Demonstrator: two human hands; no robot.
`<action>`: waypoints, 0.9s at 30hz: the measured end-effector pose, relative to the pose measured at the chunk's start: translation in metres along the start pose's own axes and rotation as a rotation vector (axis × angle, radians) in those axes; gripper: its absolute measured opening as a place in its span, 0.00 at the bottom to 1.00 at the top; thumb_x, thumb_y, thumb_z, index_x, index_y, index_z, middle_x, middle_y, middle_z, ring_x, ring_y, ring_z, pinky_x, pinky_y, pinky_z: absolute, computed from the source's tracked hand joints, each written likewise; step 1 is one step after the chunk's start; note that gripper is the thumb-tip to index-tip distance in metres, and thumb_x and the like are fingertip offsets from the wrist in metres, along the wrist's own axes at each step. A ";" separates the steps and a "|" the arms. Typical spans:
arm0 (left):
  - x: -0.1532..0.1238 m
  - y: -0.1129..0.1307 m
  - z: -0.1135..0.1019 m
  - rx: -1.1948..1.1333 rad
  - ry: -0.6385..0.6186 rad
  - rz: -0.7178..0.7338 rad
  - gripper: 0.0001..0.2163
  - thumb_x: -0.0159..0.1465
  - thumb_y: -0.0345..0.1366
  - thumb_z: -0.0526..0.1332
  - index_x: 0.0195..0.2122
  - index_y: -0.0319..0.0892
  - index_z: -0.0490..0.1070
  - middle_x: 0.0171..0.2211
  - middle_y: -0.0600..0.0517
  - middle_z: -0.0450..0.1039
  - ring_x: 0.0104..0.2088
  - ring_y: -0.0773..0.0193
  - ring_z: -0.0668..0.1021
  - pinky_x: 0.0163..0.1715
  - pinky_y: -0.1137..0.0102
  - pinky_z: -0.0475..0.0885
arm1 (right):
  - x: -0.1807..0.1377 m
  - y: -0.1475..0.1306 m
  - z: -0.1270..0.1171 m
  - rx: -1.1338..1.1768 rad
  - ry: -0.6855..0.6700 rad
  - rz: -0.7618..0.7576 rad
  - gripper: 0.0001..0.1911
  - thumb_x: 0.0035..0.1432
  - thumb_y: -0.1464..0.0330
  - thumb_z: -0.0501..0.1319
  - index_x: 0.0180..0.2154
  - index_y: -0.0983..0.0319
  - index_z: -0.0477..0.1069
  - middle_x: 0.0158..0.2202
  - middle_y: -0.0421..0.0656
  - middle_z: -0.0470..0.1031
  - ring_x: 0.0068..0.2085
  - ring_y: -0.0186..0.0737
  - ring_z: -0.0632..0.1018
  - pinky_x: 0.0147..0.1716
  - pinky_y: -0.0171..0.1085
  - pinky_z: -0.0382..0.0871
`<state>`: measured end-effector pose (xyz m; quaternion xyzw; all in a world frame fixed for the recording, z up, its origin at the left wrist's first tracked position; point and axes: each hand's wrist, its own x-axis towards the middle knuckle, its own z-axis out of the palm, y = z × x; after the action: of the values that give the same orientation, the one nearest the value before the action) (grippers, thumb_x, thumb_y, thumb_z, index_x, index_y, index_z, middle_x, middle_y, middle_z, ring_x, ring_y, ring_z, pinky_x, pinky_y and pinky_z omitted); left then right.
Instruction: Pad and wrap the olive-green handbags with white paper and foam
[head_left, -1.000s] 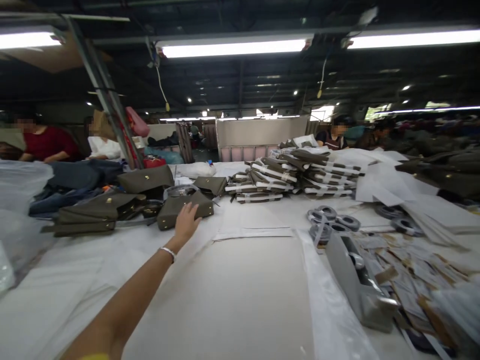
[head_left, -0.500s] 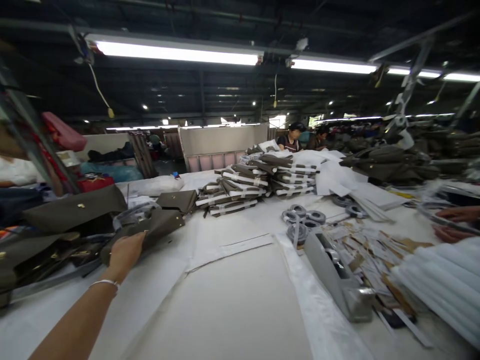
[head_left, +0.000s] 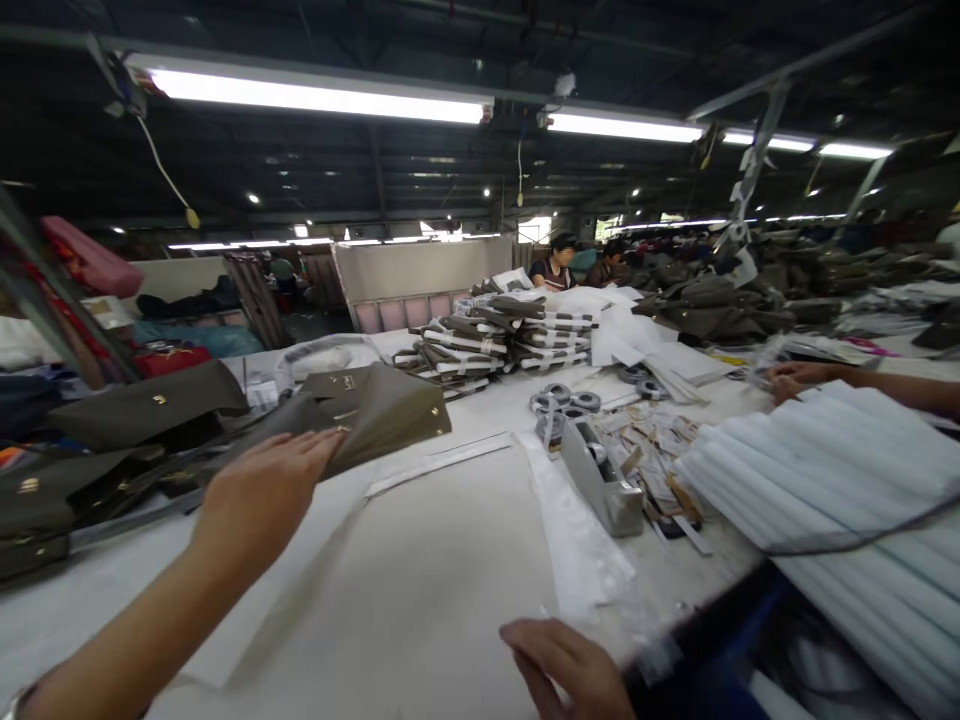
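My left hand (head_left: 259, 490) grips an olive-brown handbag (head_left: 375, 415) with gold studs by its near edge and holds it a little above the white table. The bag's far end points toward the table's middle. My right hand (head_left: 574, 668) lies low at the near edge on the grey sheet (head_left: 420, 580), fingers loosely curled, nothing in it. More olive bags (head_left: 142, 410) are piled to the left of my left hand.
A grey tape dispenser (head_left: 600, 480) and tape rolls (head_left: 559, 400) stand right of centre among paper scraps. Wrapped bag stacks (head_left: 495, 340) sit farther back. White rolled sheets (head_left: 832, 470) fill the right. Another person's hands (head_left: 799, 378) work at far right; people sit beyond.
My left hand has pulled the olive bag off the pile toward me and to the right. The view has swung right, and my right hand has come into sight.
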<state>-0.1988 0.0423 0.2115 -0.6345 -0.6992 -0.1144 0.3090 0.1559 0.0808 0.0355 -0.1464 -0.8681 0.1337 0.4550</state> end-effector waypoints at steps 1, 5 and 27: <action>-0.014 0.019 -0.004 -0.085 -0.027 0.043 0.24 0.62 0.27 0.46 0.55 0.44 0.73 0.50 0.47 0.77 0.48 0.50 0.79 0.54 0.53 0.69 | 0.011 -0.007 -0.009 -0.028 0.029 -0.085 0.17 0.65 0.77 0.57 0.53 0.60 0.70 0.44 0.44 0.80 0.45 0.37 0.81 0.48 0.32 0.76; -0.075 0.102 -0.005 -0.306 -0.297 0.089 0.28 0.58 0.21 0.48 0.55 0.47 0.73 0.54 0.49 0.75 0.51 0.53 0.79 0.55 0.54 0.71 | 0.042 -0.026 -0.030 -0.179 -0.046 -0.223 0.25 0.63 0.74 0.61 0.60 0.61 0.65 0.58 0.48 0.71 0.63 0.47 0.67 0.64 0.51 0.61; -0.196 0.134 0.077 -0.322 -0.175 0.206 0.29 0.62 0.20 0.48 0.63 0.45 0.63 0.59 0.48 0.69 0.56 0.56 0.75 0.56 0.57 0.73 | 0.026 0.034 0.013 -0.295 -0.640 -0.194 0.27 0.66 0.75 0.54 0.65 0.57 0.59 0.62 0.45 0.67 0.62 0.51 0.68 0.61 0.52 0.60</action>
<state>-0.0915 -0.0527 0.0075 -0.7515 -0.6274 -0.1367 0.1516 0.1358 0.1207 0.0352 -0.0782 -0.9864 0.0023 0.1447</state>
